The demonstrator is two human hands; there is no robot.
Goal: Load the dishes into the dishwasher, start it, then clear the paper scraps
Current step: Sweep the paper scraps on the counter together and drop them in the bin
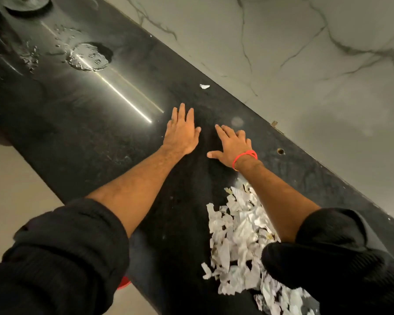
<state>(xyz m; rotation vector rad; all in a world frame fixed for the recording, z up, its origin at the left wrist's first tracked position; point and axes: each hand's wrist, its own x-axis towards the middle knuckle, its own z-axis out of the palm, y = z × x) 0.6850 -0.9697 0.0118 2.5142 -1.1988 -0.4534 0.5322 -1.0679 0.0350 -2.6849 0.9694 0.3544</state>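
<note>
Both my hands lie flat on a black stone counter [89, 123], fingers straight and spread, holding nothing. My left hand [182, 133] is beside my right hand [231, 145], which wears a red band at the wrist. A heap of white torn paper scraps [239, 242] lies on the counter under and beside my right forearm, close to me. One lone white scrap [204, 86] sits farther out, beyond my fingertips near the wall edge.
A puddle of water [89, 56] and smaller splashes lie on the counter's far left. Dark round objects [26, 4] stand at the far left corner. A marbled wall [305, 53] runs along the counter's right side. The floor [14, 189] shows at the left.
</note>
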